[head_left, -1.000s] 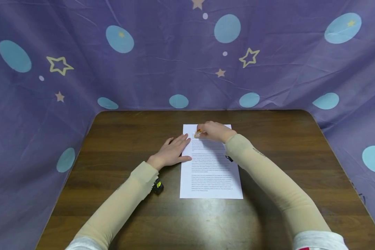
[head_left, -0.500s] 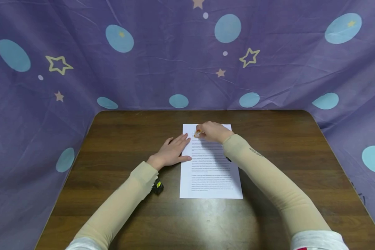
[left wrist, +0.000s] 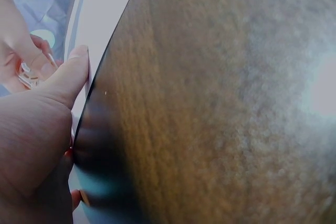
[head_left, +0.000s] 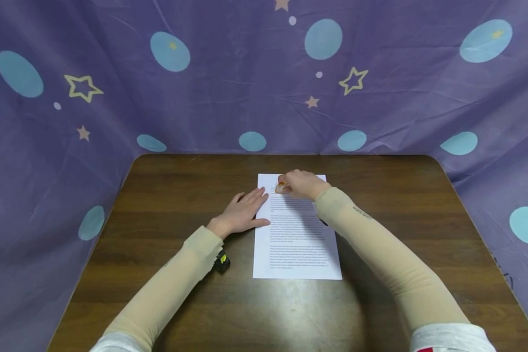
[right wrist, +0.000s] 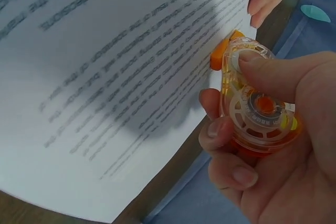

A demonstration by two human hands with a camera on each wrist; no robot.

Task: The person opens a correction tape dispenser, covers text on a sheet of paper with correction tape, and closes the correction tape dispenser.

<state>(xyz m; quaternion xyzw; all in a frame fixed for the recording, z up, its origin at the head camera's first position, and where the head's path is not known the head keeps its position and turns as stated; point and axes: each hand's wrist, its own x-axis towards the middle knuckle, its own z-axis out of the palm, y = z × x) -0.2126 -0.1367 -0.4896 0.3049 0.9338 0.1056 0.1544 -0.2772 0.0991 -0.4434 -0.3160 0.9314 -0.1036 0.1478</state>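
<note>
A printed sheet of paper (head_left: 299, 244) lies flat on the wooden table. My left hand (head_left: 242, 213) rests on its left edge, fingers spread and straight. Over the upper lines of text, my right hand (head_left: 305, 185) grips a correction tape dispenser (right wrist: 257, 103) with a clear body, orange tip and round reels inside. In the right wrist view the thumb lies on its side and the fingers curl beneath. The orange tip (right wrist: 219, 56) is right at the printed lines near the paper's edge. In the left wrist view, the left thumb (left wrist: 73, 74) lies over the sheet's margin.
The brown wooden table (head_left: 180, 190) extends around the sheet on all sides. A purple curtain (head_left: 211, 98) with stars and blue dots hangs behind it and along both sides. A small black device (head_left: 222, 262) is strapped under the left wrist.
The right hand and the dispenser shift very slightly over the same upper lines. My left hand stays in place on the paper's edge, and the head view tilts a little.
</note>
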